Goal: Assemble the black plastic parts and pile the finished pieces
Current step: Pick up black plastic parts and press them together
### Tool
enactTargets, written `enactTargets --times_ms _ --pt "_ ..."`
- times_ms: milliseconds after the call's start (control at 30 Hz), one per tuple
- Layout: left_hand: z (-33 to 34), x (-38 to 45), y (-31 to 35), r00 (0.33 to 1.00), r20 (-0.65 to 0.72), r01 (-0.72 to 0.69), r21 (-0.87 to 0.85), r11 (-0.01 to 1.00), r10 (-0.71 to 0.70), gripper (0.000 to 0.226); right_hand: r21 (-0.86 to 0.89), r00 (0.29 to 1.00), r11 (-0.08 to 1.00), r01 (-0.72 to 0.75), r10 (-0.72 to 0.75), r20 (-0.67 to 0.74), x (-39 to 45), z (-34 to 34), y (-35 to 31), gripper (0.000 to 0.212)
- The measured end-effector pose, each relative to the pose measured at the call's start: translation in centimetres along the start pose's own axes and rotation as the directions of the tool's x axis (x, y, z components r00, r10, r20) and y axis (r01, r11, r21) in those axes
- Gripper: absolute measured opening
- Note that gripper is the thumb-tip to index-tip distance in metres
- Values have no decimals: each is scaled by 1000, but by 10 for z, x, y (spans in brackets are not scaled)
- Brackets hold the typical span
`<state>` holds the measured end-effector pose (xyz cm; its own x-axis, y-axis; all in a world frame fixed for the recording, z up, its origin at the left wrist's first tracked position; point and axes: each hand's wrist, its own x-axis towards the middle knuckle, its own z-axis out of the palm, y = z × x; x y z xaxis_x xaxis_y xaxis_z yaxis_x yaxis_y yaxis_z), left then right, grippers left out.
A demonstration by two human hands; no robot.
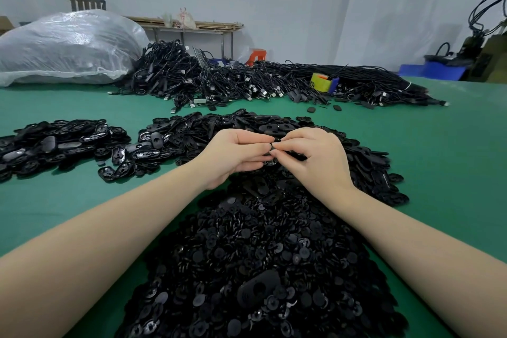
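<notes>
No legible text, brand or number appears anywhere; the dark mark on the yellow tape roll (320, 82) cannot be read.

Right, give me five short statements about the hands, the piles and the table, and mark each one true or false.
1. Both hands, left hand and right hand, meet on a small black part. True.
2. The table cover is red. False: it is green.
3. A roll of yellow tape lies on the cable heap. True.
4. The clear plastic sack sits at the far right. False: it is at the far left.
5. The pile of small round pieces lies nearest the person. True.
</notes>
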<state>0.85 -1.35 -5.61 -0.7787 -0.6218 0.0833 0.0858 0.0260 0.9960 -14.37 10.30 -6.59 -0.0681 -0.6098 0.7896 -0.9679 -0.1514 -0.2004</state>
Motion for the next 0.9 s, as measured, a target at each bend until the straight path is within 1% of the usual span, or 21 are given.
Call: enactTargets --times_ms 267,567,767,900 --pt "0 0 -2 1000 -2 -2 21 1000 2 15 -42 999 999 32 -33 -16 -1 1 -1 8" --pt "-3 -1 -2 1000 29 12 -15 1000 -11 16 -10 999 999 48 -48 -4 -1 0 0 9" --pt "-4 0 0 999 34 27 -30 999 -26 15 -105 991 987 126 -130 -37 0 -1 -2 10" --pt "-4 0 0 999 35 26 -22 999 -25 15 -143 984 975 169 -174 -25 0 -3 -3 10"
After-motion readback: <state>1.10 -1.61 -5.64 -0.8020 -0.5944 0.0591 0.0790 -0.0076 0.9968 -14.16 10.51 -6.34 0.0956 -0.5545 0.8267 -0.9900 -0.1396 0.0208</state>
